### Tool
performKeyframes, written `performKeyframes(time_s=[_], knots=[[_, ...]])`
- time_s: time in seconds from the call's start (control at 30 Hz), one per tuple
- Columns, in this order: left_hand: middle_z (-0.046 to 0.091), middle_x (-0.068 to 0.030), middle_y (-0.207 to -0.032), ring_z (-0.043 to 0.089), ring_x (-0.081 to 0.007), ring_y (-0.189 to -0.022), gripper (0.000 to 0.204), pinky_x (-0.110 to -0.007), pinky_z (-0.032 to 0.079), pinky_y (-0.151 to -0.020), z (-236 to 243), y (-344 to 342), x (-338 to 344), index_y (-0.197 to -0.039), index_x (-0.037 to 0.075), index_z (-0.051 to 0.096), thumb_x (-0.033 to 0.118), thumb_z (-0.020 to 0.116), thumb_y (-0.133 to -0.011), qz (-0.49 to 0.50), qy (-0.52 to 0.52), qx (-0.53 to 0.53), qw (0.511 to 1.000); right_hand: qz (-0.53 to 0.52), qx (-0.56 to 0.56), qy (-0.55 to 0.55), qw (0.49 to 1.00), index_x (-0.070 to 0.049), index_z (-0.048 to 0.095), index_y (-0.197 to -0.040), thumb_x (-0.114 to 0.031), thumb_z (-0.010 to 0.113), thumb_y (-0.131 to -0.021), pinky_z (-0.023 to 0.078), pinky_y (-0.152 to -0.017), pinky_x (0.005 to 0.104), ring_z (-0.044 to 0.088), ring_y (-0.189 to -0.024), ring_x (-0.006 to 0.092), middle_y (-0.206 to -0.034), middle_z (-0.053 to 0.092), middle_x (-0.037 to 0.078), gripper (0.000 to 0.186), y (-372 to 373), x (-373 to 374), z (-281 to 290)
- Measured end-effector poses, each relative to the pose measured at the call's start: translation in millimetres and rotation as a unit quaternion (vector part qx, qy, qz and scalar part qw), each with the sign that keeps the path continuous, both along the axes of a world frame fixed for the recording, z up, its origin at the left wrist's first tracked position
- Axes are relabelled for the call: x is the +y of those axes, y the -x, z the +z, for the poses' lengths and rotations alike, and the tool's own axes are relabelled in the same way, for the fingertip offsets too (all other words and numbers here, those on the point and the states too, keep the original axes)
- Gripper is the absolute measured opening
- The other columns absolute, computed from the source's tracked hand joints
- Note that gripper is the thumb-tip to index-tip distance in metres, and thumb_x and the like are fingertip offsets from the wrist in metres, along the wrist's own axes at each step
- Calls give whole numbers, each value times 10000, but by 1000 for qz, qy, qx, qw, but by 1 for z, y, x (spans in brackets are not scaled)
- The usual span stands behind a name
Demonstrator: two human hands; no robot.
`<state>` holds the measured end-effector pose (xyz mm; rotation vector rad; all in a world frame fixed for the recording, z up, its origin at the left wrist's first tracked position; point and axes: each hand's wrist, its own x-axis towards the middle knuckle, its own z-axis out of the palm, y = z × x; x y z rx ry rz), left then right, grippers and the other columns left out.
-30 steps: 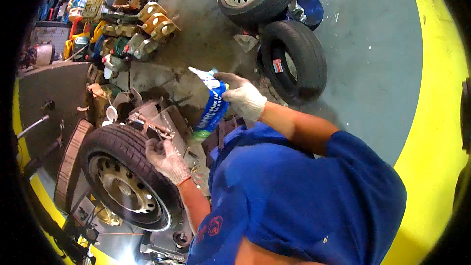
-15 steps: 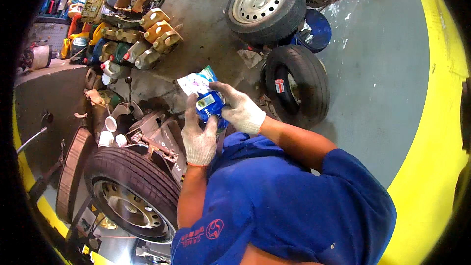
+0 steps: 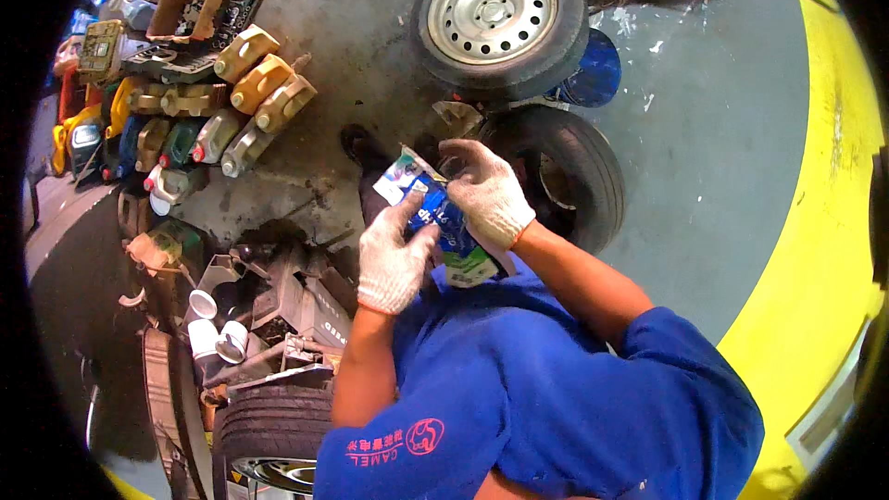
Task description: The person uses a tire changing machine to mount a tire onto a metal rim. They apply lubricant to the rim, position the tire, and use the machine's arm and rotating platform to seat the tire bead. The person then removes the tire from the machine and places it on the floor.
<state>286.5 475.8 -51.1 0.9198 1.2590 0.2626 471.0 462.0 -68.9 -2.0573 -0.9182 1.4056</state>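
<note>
A flat blue, white and green plastic packet (image 3: 448, 225) is held in front of my chest, tilted, with its white corner toward the far left. My left hand (image 3: 396, 259), in a soiled white knit glove, grips its left side, with thumb and finger lying against the blue face. From the right, my gloved right hand (image 3: 491, 194) closes over the packet's upper right edge with bent fingers. Part of that edge is hidden behind the right hand. What the packet contains does not show.
A steel-rimmed wheel (image 3: 495, 9) lies beyond my hands, near a loose tyre (image 3: 593, 167) and a blue bucket (image 3: 593, 69). Several used oil jugs (image 3: 264, 83) and an open cardboard box (image 3: 185, 14) crowd the far left. White cups (image 3: 204, 338) stand among parts at left, above another tyre (image 3: 278, 421).
The packet has turned and come nearer to my body, showing more of its blue and green face. My right hand has shifted right with its fingers more bent. The view has moved too.
</note>
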Motion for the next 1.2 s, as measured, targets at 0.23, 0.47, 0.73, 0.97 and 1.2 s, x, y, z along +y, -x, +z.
performKeyframes(time_s=[0.23, 0.47, 0.73, 0.97, 1.2], knots=[[648, -185, -999, 655, -331, -906, 322, -412, 537, -837, -95, 14, 43, -1110, 9, 689, 127, 707, -811, -54, -144, 176, 972, 69, 111, -44, 990, -43, 615, -1263, 100, 548, -790, 501, -966, 337, 597, -1111, 206, -1295, 555, 116, 499, -9, 62, -65], [395, -237, -1480, 431, -444, -1336, 760, -511, 440, -1073, -176, -23, 91, -1441, 127, 503, 152, 798, -740, -79, -179, 181, 964, 100, 200, 106, 969, -58, 537, -1389, 75, 556, -782, 487, -930, 306, 558, -1072, 168, -1315, 545, 97, 622, -39, 119, -183], [586, -174, -1292, 528, -420, -1229, 707, -577, 384, -1085, -297, -79, 111, -1326, 60, 575, 169, 782, -659, -140, -165, 175, 960, -98, 370, 289, 877, -26, 428, -1489, -4, 616, -897, 463, -1027, 346, 579, -1120, 160, -1313, 588, 112, 621, -69, 145, -294], [648, -221, -1147, 638, -410, -1032, 438, -478, 523, -931, -342, -81, 92, -1241, -1, 638, 79, 665, -812, -51, -41, 182, 981, -77, 297, 350, 885, 22, 536, -1399, -46, 607, -931, 484, -950, 283, 588, -1022, 126, -1150, 661, 103, 479, -65, 141, -348], [683, -216, -1034, 658, -422, -952, 293, -496, 532, -855, -385, -66, 55, -1169, 15, 683, 104, 602, -902, 5, 37, 256, 966, 231, 65, 285, 928, -21, 600, -1287, -144, 721, -891, 529, -948, 366, 652, -1093, 289, -1199, 612, 167, 432, -39, 120, -387]])
